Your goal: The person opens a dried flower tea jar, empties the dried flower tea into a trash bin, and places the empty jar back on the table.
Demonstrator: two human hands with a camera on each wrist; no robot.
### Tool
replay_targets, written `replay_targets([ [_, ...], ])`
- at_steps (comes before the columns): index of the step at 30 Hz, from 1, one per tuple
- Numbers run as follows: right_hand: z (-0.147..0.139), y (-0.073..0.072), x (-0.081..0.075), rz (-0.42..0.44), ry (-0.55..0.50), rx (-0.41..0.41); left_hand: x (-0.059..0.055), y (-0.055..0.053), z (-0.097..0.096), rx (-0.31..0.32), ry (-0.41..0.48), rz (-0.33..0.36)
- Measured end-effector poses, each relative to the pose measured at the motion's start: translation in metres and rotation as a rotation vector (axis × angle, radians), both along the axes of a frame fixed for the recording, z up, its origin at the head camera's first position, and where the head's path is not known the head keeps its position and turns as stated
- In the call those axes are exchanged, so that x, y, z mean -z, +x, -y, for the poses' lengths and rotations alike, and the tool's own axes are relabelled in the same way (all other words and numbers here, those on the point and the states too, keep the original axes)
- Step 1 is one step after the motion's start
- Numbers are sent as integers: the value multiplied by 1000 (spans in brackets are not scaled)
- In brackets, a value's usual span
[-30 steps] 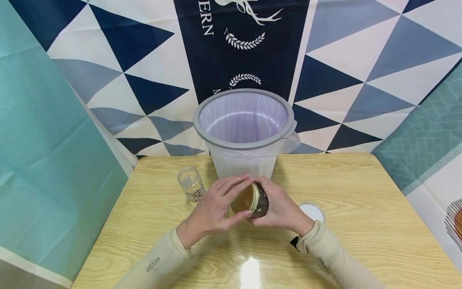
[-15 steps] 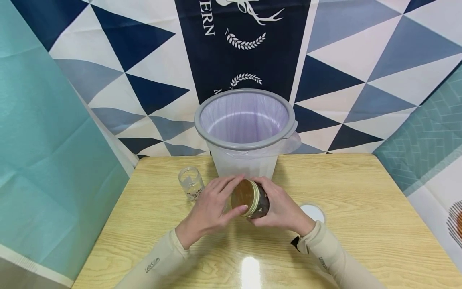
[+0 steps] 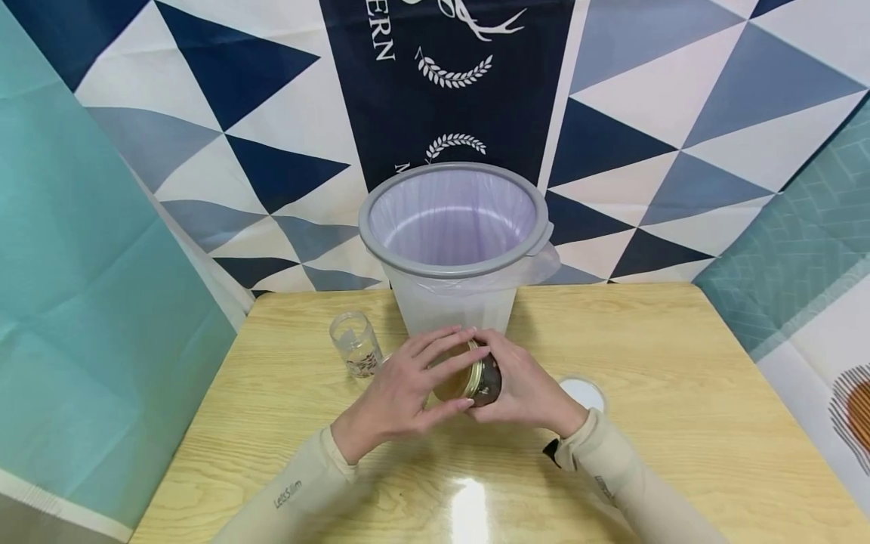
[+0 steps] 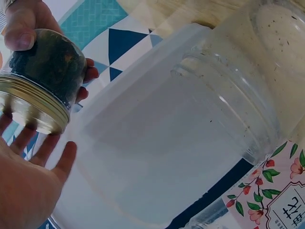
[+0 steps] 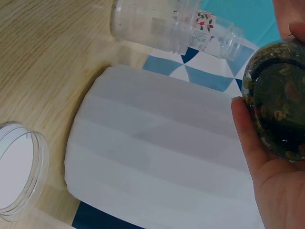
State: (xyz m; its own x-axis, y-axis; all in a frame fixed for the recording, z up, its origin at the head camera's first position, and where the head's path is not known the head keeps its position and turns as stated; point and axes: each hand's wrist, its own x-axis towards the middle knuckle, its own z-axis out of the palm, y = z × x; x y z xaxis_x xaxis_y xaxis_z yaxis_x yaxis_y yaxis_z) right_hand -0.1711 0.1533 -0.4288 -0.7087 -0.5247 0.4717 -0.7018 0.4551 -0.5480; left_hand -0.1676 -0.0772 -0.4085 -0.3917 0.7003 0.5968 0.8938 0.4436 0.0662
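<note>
My right hand (image 3: pixel 523 387) grips a glass jar (image 3: pixel 491 381) by its side and base. Dark contents with pale flecks show through the base in the right wrist view. Tilted on its side, the jar has its gold screw lid (image 4: pixel 35 102) facing left. Around that lid lie the spread, bent fingers and thumb of my left hand (image 3: pixel 401 389); some fingertips touch the lid in the left wrist view, while the little finger stands off it. Most of the lid's top is hidden behind the left fingers in the head view.
A lined bin (image 3: pixel 455 298) with a grey rim stands behind my hands. To the left is a clear jar (image 3: pixel 358 346) with a floral label; another clear jar (image 5: pixel 147 24) is mostly hidden from the head by my left hand. A round white lid (image 3: pixel 584 394) lies right.
Half a second ago the left fingers were drawn back, showing more of the lid's top. Now they are spread over the lid again. The right hand keeps its hold.
</note>
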Motion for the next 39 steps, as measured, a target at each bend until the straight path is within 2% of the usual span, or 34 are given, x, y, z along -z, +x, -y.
replay_targets([
  [13,2,-4,2,-7,6,-11,0,1,1,-153,7,39],
  [24,2,-3,0,22,2,3,1,4,5,-242,20,61],
  [27,1,-3,-1,40,-11,0,0,4,5,-206,48,39],
  [32,0,-2,0,69,-11,-5,-1,2,3,9,64,17],
  [34,0,-1,0,82,-7,-2,-1,1,2,71,62,28],
  [36,0,0,-1,87,-4,-4,0,2,2,91,67,43],
  [39,1,0,-1,81,-4,-9,2,2,1,89,84,51],
])
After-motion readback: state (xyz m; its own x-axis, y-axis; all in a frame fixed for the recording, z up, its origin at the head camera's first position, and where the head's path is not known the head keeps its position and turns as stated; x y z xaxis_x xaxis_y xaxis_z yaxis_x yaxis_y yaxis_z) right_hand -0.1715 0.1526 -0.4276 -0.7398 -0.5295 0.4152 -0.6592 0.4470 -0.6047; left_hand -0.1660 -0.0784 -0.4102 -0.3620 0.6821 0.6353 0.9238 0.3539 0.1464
